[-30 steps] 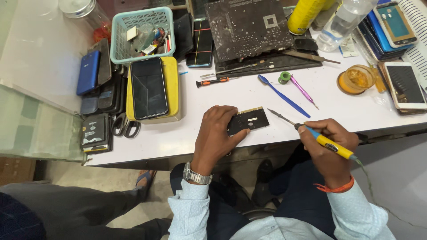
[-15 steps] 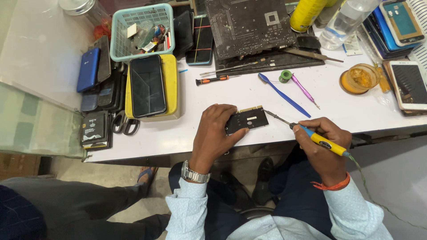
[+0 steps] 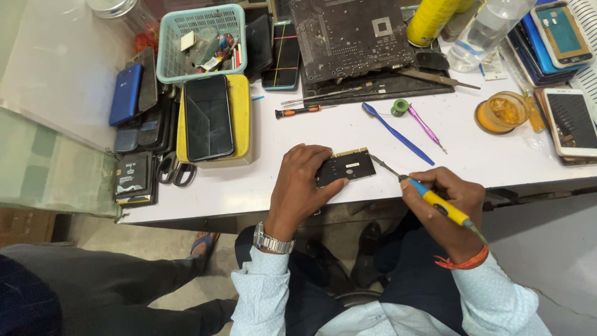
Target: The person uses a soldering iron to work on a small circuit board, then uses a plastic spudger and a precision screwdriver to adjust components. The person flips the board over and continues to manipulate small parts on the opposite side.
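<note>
My left hand [image 3: 303, 185] presses a small black circuit board [image 3: 347, 167] down on the white table [image 3: 348, 134] near its front edge. My right hand [image 3: 449, 202] grips a soldering iron [image 3: 435, 200] with a blue and yellow handle. Its metal tip touches the board's right end. A cable runs from the iron's back end past my orange wristband.
A blue toothbrush [image 3: 397, 132], a pink tool [image 3: 425, 127], an orange-handled screwdriver [image 3: 300, 112] and a large motherboard [image 3: 348, 37] lie behind the board. A phone on a yellow case [image 3: 211, 119], stacked phones and scissors [image 3: 174, 170] sit left. An amber flux tin [image 3: 502, 112] and phones are right.
The view has shifted slightly. Both hands stay in place on the board and the iron, with the tip still at the board's right end.
</note>
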Demonstrator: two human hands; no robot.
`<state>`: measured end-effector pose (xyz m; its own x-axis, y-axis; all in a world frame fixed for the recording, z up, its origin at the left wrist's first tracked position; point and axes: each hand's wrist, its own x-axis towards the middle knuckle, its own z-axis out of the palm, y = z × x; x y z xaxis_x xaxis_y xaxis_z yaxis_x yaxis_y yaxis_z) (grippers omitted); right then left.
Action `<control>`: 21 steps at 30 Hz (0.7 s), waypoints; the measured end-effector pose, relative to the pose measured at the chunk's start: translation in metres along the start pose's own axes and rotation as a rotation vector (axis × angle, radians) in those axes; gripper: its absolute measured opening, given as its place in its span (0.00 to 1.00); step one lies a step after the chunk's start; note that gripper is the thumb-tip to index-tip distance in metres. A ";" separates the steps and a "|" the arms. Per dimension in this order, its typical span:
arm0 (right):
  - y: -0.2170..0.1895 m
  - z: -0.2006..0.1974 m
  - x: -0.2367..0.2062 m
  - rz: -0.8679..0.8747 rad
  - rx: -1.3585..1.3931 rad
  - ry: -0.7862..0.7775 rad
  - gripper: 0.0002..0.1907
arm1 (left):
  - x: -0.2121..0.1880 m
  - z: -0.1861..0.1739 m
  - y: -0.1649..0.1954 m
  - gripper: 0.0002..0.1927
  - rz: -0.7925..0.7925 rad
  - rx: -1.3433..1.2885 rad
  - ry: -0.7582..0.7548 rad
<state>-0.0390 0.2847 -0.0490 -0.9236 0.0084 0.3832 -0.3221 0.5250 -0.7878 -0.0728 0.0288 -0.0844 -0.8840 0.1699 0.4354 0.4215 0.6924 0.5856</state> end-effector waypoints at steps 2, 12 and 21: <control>0.002 0.000 0.000 -0.022 0.003 0.008 0.09 | 0.000 0.000 0.001 0.28 0.006 0.002 0.007; 0.012 0.008 -0.007 0.099 0.071 0.061 0.07 | 0.000 0.000 0.001 0.28 -0.003 0.012 0.005; 0.012 -0.018 0.009 0.212 0.515 0.279 0.04 | 0.000 -0.001 0.000 0.29 -0.030 0.014 0.003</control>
<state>-0.0472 0.3060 -0.0461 -0.9117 0.3263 0.2498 -0.2608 0.0105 -0.9653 -0.0726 0.0285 -0.0833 -0.8956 0.1466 0.4201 0.3920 0.7067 0.5890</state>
